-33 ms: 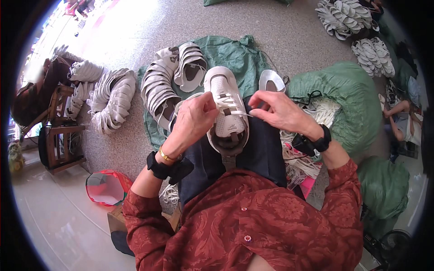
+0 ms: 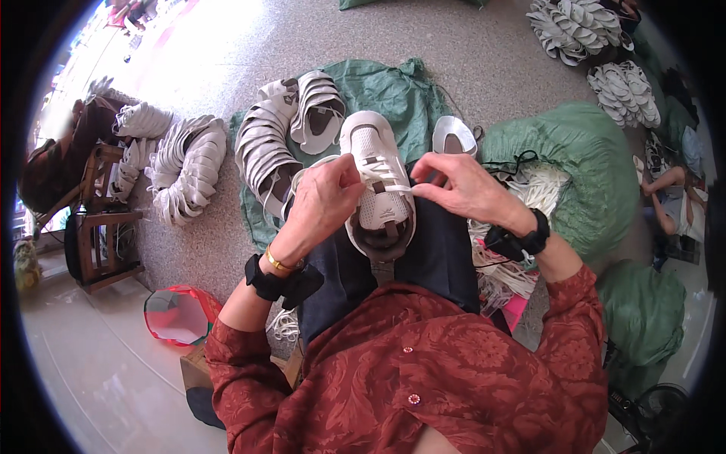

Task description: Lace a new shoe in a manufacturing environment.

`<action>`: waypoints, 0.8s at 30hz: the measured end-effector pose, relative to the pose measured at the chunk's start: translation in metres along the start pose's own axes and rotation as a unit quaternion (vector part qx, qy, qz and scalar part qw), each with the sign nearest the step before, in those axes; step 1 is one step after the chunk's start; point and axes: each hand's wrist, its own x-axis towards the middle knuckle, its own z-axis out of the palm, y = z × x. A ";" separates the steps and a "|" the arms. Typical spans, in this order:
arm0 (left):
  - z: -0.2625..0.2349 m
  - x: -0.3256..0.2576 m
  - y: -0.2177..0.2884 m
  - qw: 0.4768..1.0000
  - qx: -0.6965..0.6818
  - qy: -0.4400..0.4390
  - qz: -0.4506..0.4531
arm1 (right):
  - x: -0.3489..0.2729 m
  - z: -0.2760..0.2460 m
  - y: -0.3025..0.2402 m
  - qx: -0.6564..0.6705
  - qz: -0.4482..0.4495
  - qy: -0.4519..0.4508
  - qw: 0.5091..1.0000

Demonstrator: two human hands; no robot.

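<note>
A beige-white sneaker (image 2: 377, 204) rests across my thighs with its toe pointing away from me. White shoelace (image 2: 384, 178) runs through its upper eyelets. On the shoe's left side, the curled fingers of my left hand (image 2: 325, 195) close at the lace's edge; the fingertips are partly hidden. To the right, my right hand (image 2: 463, 188) pinches the lace between thumb and forefinger, its other fingers bent. A loose white shoe upper (image 2: 454, 136) lies just beyond my right hand. Stacked shoe uppers (image 2: 265, 144) form a curved row beyond my left hand.
Green sacking (image 2: 378, 83) lies under the stacked uppers. At right, a green sack (image 2: 582, 174) spills white laces (image 2: 541, 189). More bundled uppers (image 2: 185, 170) sit at left near a wooden chair (image 2: 106, 234). A red-rimmed bag (image 2: 181, 314) stands by my left elbow.
My right hand has shifted slightly left, closer to the sneaker, still pinching the lace. My left hand has stayed almost in place.
</note>
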 end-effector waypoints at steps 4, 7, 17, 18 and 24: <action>0.000 0.000 -0.002 1.000 0.017 0.004 0.014 | 0.009 0.016 0.004 0.042 -0.013 0.013 0.999; -0.002 -0.001 -0.001 1.000 0.018 0.010 0.009 | 0.010 0.014 0.003 0.022 -0.026 0.013 0.999; 0.025 0.003 0.001 0.998 0.000 0.035 -0.043 | 0.004 0.011 0.009 -0.021 0.035 0.013 0.999; 0.024 0.004 0.000 0.998 -0.005 0.029 -0.048 | 0.005 0.011 0.012 -0.021 0.033 0.011 0.999; 0.015 0.002 -0.001 0.998 -0.015 0.003 -0.054 | 0.001 -0.019 0.028 0.118 0.101 -0.076 0.985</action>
